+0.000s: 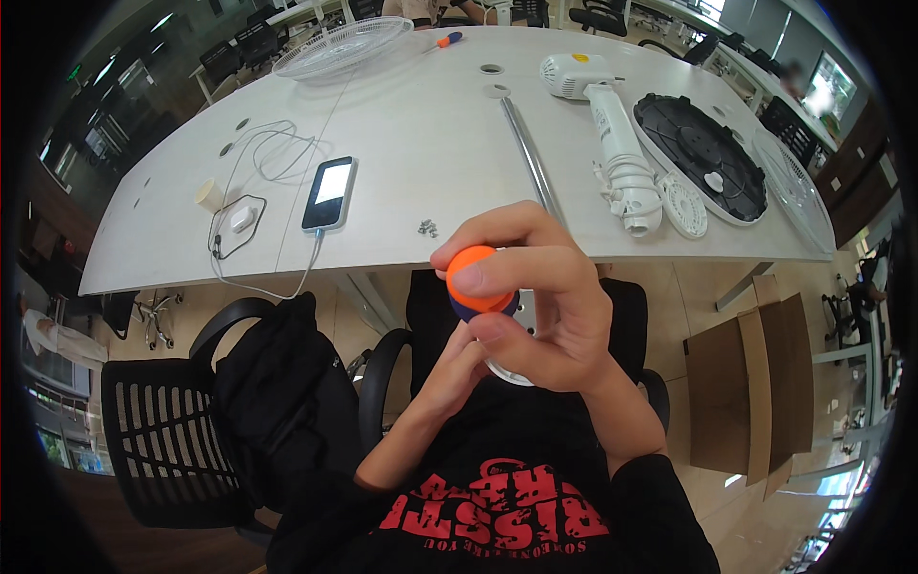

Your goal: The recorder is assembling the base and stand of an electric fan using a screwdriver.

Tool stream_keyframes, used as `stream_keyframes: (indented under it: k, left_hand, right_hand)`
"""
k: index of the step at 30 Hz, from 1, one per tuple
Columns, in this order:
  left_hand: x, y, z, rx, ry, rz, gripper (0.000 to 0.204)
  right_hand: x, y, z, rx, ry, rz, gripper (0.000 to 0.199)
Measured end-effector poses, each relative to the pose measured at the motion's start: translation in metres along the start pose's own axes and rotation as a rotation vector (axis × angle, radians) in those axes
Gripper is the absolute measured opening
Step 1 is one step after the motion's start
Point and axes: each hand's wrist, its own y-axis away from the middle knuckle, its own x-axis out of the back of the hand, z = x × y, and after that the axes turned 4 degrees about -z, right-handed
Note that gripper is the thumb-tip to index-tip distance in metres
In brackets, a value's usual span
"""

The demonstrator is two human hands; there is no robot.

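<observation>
My right hand [564,306] is closed round the orange and dark blue handle [474,277] of a screwdriver, seen end-on in front of my chest. Its shaft and tip are hidden beneath the handle. Lower and partly behind it, my left hand [457,368] is closed at a white part [509,373] with a rounded edge. Most of that part, and the left fingertips, are covered by the right hand. On the table just beyond lies a small heap of screws [427,229].
A metal pole [529,153], white fan motor [574,77], white neck with coiled cord [623,158] and black round base [703,158] lie right. Left are a phone [330,196] and paper cup [207,196]. A fan grille [344,48] and another screwdriver [449,39] lie far. Chairs [163,440] and a carton [746,392] flank me.
</observation>
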Motion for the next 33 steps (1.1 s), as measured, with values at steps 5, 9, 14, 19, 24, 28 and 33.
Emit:
stream_keyframes:
  k: [5,9,14,19,24,28,33]
  left_hand:
    - [0.000,-0.002,-0.003,0.027,0.006,0.018,0.064]
    - [-0.003,-0.004,0.006,0.048,0.023,-0.018,0.070]
    - [0.000,0.000,0.002,0.129,0.121,-0.026,0.072]
    - [0.002,-0.001,-0.001,0.133,0.145,-0.008,0.066]
    - [0.007,-0.002,-0.006,0.151,0.102,0.035,0.051]
    - [0.002,-0.008,0.003,0.150,0.134,0.027,0.059]
    - [0.001,-0.009,0.004,0.127,0.134,0.002,0.073]
  right_hand:
    - [0.000,0.004,0.002,0.002,0.024,0.016,0.037]
    - [-0.002,0.008,-0.002,-0.046,0.082,0.032,0.033]
    - [-0.002,0.006,-0.007,-0.077,0.013,0.109,0.034]
    - [0.005,0.006,-0.007,-0.101,-0.034,-0.031,0.035]
    - [0.003,-0.002,0.003,0.046,0.098,-0.025,0.047]
    - [0.009,0.005,0.010,0.008,0.080,0.004,0.048]
    - [0.014,0.009,0.013,-0.032,-0.032,0.022,0.042]
